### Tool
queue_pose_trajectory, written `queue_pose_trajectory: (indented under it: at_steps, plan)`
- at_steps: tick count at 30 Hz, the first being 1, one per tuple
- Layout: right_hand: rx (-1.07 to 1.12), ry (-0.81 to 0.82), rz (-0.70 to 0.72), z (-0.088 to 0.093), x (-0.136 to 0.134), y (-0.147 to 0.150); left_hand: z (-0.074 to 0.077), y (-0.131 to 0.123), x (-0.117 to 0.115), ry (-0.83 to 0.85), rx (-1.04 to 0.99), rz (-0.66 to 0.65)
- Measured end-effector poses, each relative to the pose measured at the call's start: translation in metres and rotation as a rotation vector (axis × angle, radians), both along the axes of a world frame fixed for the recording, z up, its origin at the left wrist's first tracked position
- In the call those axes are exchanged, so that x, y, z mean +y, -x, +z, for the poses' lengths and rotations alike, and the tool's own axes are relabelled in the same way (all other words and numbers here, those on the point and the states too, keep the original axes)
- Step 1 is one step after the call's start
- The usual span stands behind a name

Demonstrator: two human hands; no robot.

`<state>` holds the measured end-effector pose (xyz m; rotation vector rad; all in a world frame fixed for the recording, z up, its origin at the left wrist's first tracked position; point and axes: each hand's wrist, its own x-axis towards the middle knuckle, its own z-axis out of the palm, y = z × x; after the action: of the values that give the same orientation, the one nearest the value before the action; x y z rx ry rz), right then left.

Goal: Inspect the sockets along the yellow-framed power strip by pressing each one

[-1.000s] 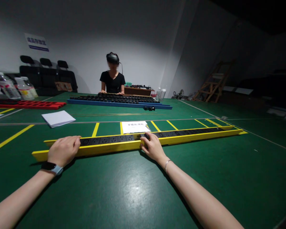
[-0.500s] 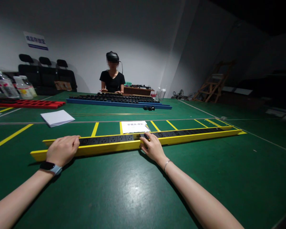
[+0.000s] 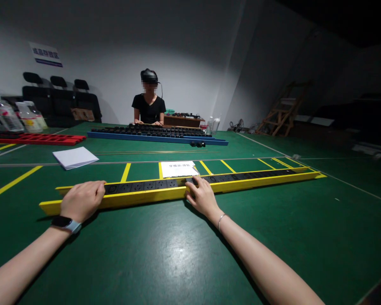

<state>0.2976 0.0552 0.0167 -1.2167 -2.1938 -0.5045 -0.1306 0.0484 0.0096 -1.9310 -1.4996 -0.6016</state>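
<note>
One long yellow plastic rail (image 3: 178, 192) flat across the green-topped desk (image 3: 178, 254), loaded along its channel with a single row of black socket modules (image 3: 139, 185) (too small toward the far end for a sure count). Farther back, one long blue rail (image 3: 155, 137) packed likewise with black parts, right in front of a seated person in a black shirt (image 3: 149, 108). One red tray (image 3: 34, 139) off to the left, three black chairs (image 3: 57, 82) by the wall.

Two hands on the yellow rail, well apart. At its left end, the left hand (image 3: 82, 201), grip curled down over the rail and clasping it. Near the middle, the right hand (image 3: 201, 197), grip loose, fingers spread flat atop one module, thumb against the near wall, nothing enclosed. One white paper label (image 3: 178, 168) just behind.
</note>
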Motion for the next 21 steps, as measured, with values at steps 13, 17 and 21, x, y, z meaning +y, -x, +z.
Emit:
queue_pose_trajectory:
  at_steps: [13,17,21]
  plan:
    - [0.013,0.000,-0.012,-0.0018,0.0028,-0.0011,0.0018,0.0007,-0.0006,-0.002,0.008,-0.016]
    - [0.019,0.004,-0.007,-0.0012,0.0034,-0.0021,0.0021,0.0013,-0.0005,0.000,0.010,-0.024]
    - [0.015,0.011,-0.013,-0.0012,0.0034,-0.0020,0.0016,0.0019,-0.0003,0.006,0.011,-0.022]
